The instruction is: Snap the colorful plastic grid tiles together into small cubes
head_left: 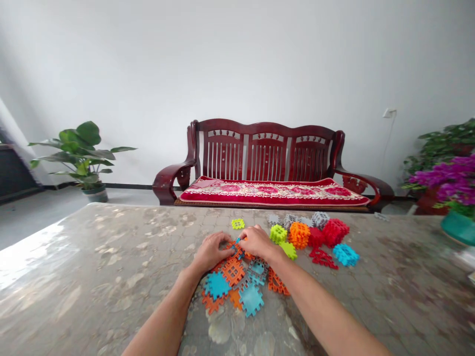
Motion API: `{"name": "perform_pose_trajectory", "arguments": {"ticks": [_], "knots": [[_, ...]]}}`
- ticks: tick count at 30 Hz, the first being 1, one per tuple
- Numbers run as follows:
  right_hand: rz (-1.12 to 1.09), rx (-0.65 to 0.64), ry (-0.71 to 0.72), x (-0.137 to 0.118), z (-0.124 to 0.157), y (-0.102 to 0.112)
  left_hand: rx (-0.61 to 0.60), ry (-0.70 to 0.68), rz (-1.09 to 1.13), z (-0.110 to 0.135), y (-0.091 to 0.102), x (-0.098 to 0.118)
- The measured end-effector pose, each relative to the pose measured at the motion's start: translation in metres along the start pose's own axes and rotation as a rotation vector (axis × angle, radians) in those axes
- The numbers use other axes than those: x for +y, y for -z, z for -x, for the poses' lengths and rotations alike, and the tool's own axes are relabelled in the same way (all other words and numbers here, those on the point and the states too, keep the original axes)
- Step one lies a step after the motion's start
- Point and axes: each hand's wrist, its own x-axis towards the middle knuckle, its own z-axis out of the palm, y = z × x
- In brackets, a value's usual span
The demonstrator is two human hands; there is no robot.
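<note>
A loose pile of toothed plastic building tiles lies before me, with an orange window tile (233, 272), a solid blue tile (217, 285) and a light-blue tile (251, 299) on its near side. At the pile's far edge, my left hand (214, 251) has thumb and fingers closed on the rim of an orange tile (233, 244). Close beside it, my right hand (259, 242) pinches a small blue tile (242, 238), whose shape is mostly covered by the fingers. Grey tiles (259, 267) lie under my right wrist.
Sorted by colour to the right are green tiles (278, 234), an orange stack (299, 235), red tiles (335, 232), blue tiles (346, 254) and grey tiles (320, 219). One green tile (238, 224) lies apart. Beyond the table (111, 282) stands a wooden bench (267, 148); purple flowers (451, 178) are at right.
</note>
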Motion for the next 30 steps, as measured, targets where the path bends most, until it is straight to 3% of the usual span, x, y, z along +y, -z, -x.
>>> {"name": "perform_pose_trajectory", "arguments": {"ticks": [8,14,18,21,24,30], "knots": [[-0.507,0.150,-0.099,0.019,-0.009,-0.005,0.055,0.079,0.109,0.001,0.000,0.000],[-0.760,0.177,-0.014,0.013,0.001,-0.001,0.179,0.132,0.134,0.004,0.011,0.011],[-0.942,0.143,0.104,0.002,0.012,-0.003,0.144,0.067,0.197,0.004,0.013,0.015],[-0.997,0.110,0.135,-0.004,0.017,-0.005,0.112,0.050,0.257,0.003,0.011,0.017],[-1.028,0.119,0.139,-0.007,0.020,-0.005,0.096,0.132,0.358,0.003,0.008,0.017],[-1.005,0.165,0.167,-0.006,0.023,-0.004,0.056,0.222,0.769,0.003,0.009,0.022]]}}
